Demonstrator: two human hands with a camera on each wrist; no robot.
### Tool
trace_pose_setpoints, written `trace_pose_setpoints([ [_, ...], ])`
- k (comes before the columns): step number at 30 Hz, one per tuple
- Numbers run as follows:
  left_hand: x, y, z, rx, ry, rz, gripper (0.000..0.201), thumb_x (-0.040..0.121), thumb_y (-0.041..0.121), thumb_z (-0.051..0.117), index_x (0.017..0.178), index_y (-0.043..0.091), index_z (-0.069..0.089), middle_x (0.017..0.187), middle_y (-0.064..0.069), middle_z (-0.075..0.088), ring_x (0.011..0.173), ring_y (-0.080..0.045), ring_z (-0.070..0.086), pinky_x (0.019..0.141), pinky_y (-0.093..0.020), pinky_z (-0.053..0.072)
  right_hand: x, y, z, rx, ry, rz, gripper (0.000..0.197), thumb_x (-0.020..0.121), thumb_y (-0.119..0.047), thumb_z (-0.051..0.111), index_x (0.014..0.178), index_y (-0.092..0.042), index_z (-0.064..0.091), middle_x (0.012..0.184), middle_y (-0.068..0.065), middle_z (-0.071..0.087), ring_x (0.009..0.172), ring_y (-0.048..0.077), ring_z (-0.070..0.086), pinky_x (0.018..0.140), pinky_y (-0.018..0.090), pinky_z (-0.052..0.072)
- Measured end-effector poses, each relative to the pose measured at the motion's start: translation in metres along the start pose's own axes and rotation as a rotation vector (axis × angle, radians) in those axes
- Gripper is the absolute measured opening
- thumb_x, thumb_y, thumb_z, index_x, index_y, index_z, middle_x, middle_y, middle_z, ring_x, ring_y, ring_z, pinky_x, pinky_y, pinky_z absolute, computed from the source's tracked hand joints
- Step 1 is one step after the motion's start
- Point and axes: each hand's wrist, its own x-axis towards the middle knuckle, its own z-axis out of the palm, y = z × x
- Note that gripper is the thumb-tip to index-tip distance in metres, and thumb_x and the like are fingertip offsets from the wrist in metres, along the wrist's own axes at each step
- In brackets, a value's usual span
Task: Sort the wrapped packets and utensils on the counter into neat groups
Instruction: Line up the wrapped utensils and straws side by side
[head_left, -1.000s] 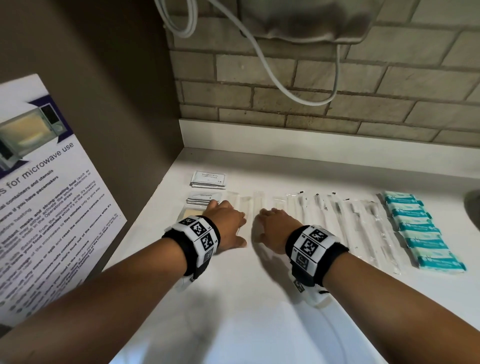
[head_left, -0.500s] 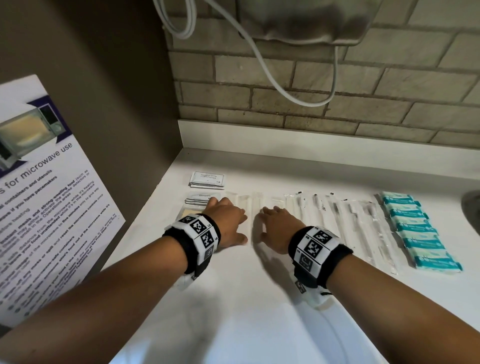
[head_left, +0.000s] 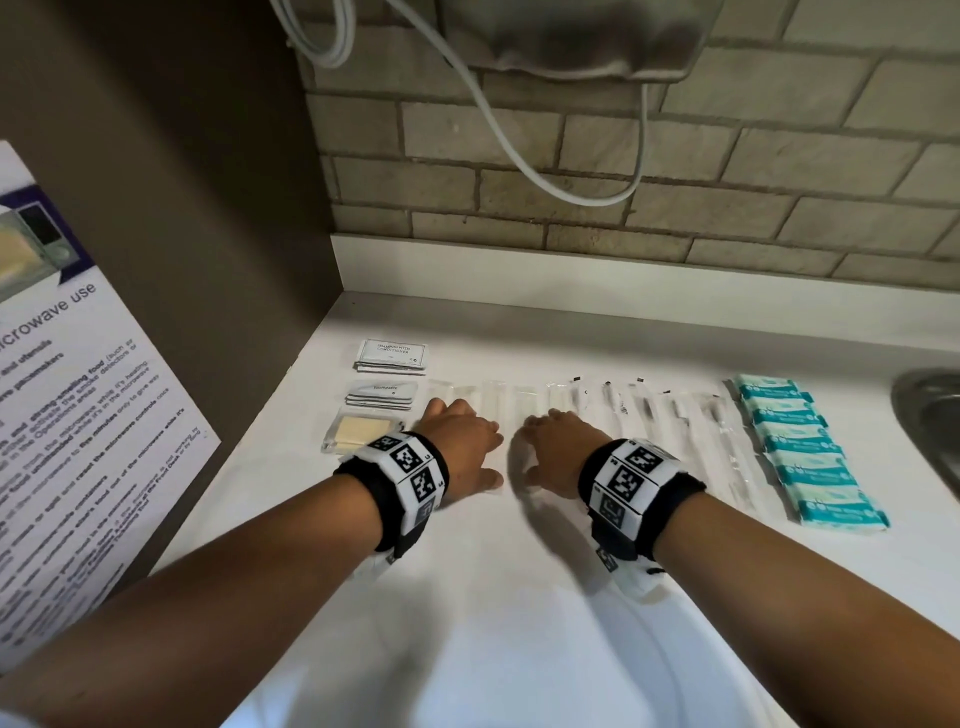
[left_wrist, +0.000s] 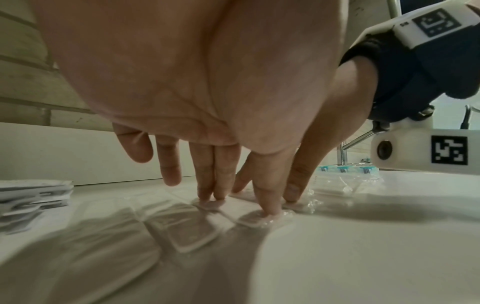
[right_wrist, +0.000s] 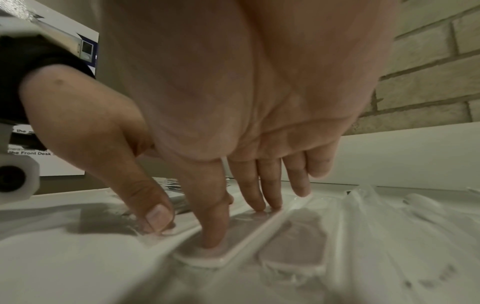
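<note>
Several clear-wrapped white utensils (head_left: 491, 410) lie side by side in a row on the white counter (head_left: 519, 597). Further right in the row, more wrapped utensils (head_left: 644, 415) show dark parts. My left hand (head_left: 457, 444) lies flat on the row's left end, its straight fingertips (left_wrist: 207, 194) pressing a wrapper. Beside it, my right hand (head_left: 556, 447) also lies flat, its fingertips (right_wrist: 259, 204) pressing a wrapped utensil (right_wrist: 246, 238). Neither hand grips anything. A column of teal packets (head_left: 800, 447) sits at the right.
At the left stand a stack of shampoo sachets (head_left: 392, 356), a stack of toothpaste sachets (head_left: 382, 397) and a wrapped soap (head_left: 358, 434). A sink (head_left: 930, 415) cuts into the counter at the right edge. A poster (head_left: 78, 415) hangs on the left wall, and a cable (head_left: 519, 156) loops over the brick wall.
</note>
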Motion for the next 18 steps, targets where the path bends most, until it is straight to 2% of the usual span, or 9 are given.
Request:
trace_pose_setpoints([
  [8, -0.002, 0.002, -0.004, 0.007, -0.019, -0.014, 0.054, 0.089, 0.056, 0.049, 0.134, 0.025, 0.052, 0.15, 0.009, 0.041, 0.135, -0.025, 0.03, 0.103, -0.042, 0.024, 0.006, -0.002, 0.0, -0.005, -0.009, -0.033, 0.053, 0.09, -0.035, 0.057, 0.135, -0.009, 0.049, 0.137, 0.007, 0.05, 0.125, 0.027, 0.045, 0.103, 0.035, 0.036],
  [14, 0.0, 0.0, -0.004, -0.025, -0.023, -0.016, 0.05, 0.087, 0.056, 0.051, 0.127, 0.027, 0.055, 0.152, 0.01, 0.04, 0.136, -0.024, 0.03, 0.103, -0.042, 0.023, 0.007, 0.0, -0.001, 0.046, -0.004, -0.035, 0.048, 0.089, -0.034, 0.057, 0.13, -0.01, 0.052, 0.131, 0.006, 0.051, 0.122, 0.028, 0.046, 0.098, 0.036, 0.039],
  [18, 0.002, -0.002, -0.004, -0.064, 0.013, -0.02, 0.053, 0.084, 0.06, 0.051, 0.126, 0.029, 0.056, 0.148, 0.011, 0.044, 0.133, -0.024, 0.032, 0.1, -0.041, 0.024, 0.004, 0.009, 0.0, 0.037, 0.034, -0.014, 0.056, 0.092, -0.03, 0.052, 0.142, -0.008, 0.041, 0.145, 0.007, 0.043, 0.132, 0.028, 0.038, 0.11, 0.038, 0.031],
])
